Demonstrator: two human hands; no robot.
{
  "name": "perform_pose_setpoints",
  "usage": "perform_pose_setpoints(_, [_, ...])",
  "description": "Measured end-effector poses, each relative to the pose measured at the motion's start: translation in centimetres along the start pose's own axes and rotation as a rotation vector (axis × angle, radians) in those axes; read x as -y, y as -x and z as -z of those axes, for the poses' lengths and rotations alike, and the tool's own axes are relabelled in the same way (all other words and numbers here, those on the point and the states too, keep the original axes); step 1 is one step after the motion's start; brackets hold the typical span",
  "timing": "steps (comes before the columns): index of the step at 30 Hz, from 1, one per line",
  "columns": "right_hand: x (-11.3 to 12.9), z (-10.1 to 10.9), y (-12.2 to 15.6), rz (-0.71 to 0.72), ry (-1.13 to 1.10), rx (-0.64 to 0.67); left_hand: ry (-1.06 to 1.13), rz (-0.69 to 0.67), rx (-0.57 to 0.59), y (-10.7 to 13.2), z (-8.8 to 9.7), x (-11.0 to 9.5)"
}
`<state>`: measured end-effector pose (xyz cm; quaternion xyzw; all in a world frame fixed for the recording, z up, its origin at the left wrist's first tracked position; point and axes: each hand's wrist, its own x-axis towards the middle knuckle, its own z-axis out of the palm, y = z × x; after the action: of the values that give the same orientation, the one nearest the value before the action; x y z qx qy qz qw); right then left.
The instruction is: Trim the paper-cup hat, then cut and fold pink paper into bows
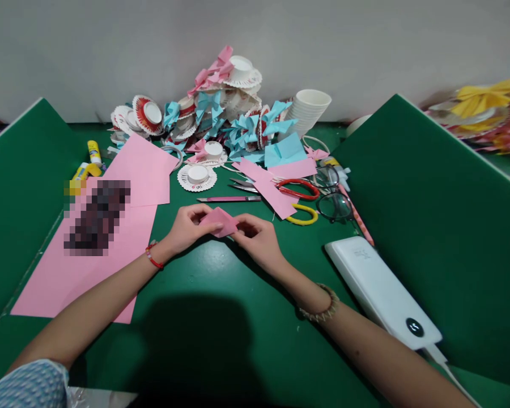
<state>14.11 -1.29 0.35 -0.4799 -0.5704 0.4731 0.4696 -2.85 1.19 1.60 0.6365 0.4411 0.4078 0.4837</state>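
My left hand [187, 228] and my right hand [257, 238] meet over the green table [212, 294] and both pinch a small folded piece of pink paper [221, 220]. The left fingers curl over its left side, the right fingers grip its right corner. A red bracelet sits on my left wrist and a beaded one on my right wrist. Large pink paper sheets [89, 255] lie to the left of my hands.
Behind my hands lie a pink craft knife [229, 199], scissors with red handles [297, 190], yellow-handled scissors [304, 214], glasses [335, 204] and pink strips. A pile of paper-cup crafts with bows [212, 113], stacked cups [308, 110], glue sticks [94, 152], a white power bank [380, 292] and green dividers [429, 226] surround the area.
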Motion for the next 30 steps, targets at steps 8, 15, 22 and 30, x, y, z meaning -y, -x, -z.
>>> perform_pose_setpoints(8, [0.58, 0.15, 0.18, -0.026, -0.069, -0.014, 0.007, 0.018, -0.02, -0.05, -0.12, -0.2])
perform_pose_setpoints(15, [0.19, -0.08, 0.1, -0.028, -0.013, -0.024, 0.047, -0.025, -0.038, -0.13, -0.08, 0.07])
perform_pose_setpoints(22, [0.41, 0.14, -0.1, -0.05, -0.077, -0.095, -0.031, 0.014, 0.064, 0.19, -0.38, -0.19])
perform_pose_setpoints(30, [0.3, 0.18, -0.02, -0.035, -0.076, -0.006, -0.028, 0.136, 0.196, 0.39, -0.43, -0.17])
